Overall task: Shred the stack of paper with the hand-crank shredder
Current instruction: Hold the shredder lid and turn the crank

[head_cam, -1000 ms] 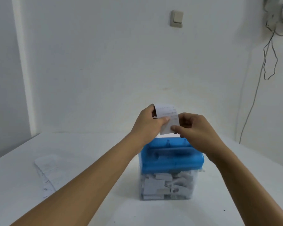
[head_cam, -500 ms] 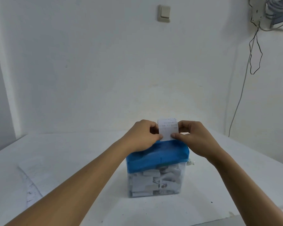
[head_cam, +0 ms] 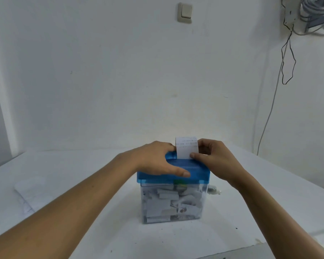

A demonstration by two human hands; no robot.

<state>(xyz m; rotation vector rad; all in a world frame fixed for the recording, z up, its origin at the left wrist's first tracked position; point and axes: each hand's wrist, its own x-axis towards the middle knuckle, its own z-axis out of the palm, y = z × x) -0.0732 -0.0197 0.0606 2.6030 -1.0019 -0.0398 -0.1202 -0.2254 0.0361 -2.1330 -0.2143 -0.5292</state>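
Observation:
The hand-crank shredder (head_cam: 198, 172) has a blue lid on a clear bin (head_cam: 172, 204) packed with white paper strips. It stands mid-table. A narrow printed slip of paper (head_cam: 185, 147) stands upright in the slot on the lid. My right hand (head_cam: 215, 159) pinches the slip's right edge between thumb and fingers. My left hand (head_cam: 157, 159) lies flat across the lid, thumb stretched along its front, fingers touching the slip's left edge. A grey part of the crank (head_cam: 214, 190) shows at the bin's right side. The stack of paper (head_cam: 32, 193) lies flat at the left.
The white table (head_cam: 269, 199) ends in a front edge at the lower right. White walls close the back and right. A light switch (head_cam: 184, 13) is on the back wall, and a black cable (head_cam: 286, 58) hangs down the right corner.
The slip has come down from mid-air into the lid's slot. My left hand let go of it and spread flat on the lid. The camera drew closer and tipped down.

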